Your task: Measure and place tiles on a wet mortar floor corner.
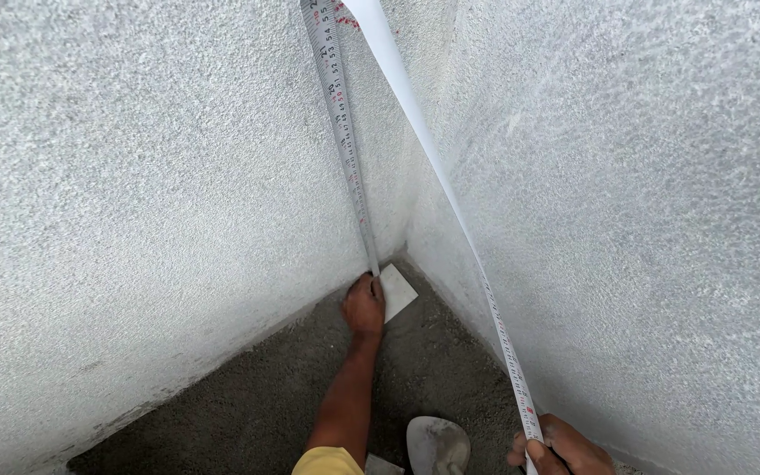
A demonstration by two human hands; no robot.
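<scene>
A steel measuring tape (342,132) rises from the floor corner, loops out of view at the top and comes back down as a pale strip (450,202) to the lower right. My left hand (364,305) pins the tape's end at the foot of the wall corner, beside a small white tile piece (398,292) lying on the floor. My right hand (560,447) grips the other run of the tape near the bottom edge of the view. A yellow sleeve (327,461) covers my left upper arm.
Two rough white plastered walls (134,193) meet in a corner. The floor (257,396) is coarse grey mortar or sand. A metal trowel blade (438,444) lies on it between my arms, with a pale flat piece (383,464) next to it.
</scene>
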